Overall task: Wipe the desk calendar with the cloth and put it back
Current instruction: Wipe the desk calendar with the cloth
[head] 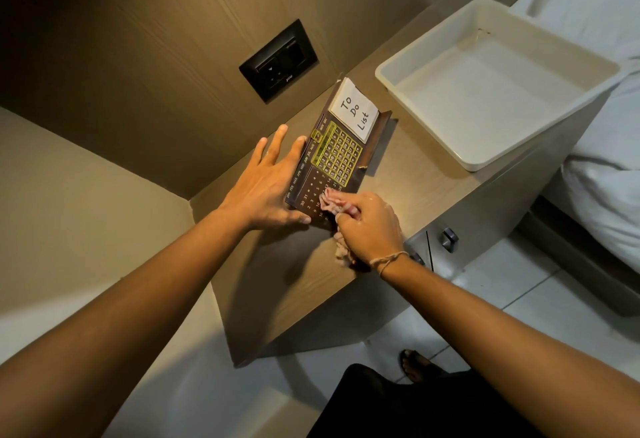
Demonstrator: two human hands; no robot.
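Both forearms reach fwd from the bottom corners, bare, converging on the desk (398, 174). White tub (408, 72) sits on the desk's far end, just beside the bed (602, 167). Desk calendar (337, 157) lies near the wall w/ a "To Do List" note (354, 110) at its far end. Left hand (266, 184): palm down, fingers spread wide, bracing the calendar's left edge, thumb at its near corner. Right hand (372, 226): grip closed on the bunched pink cloth (331, 202), pressed onto the calendar's near end; string band at the wrist.
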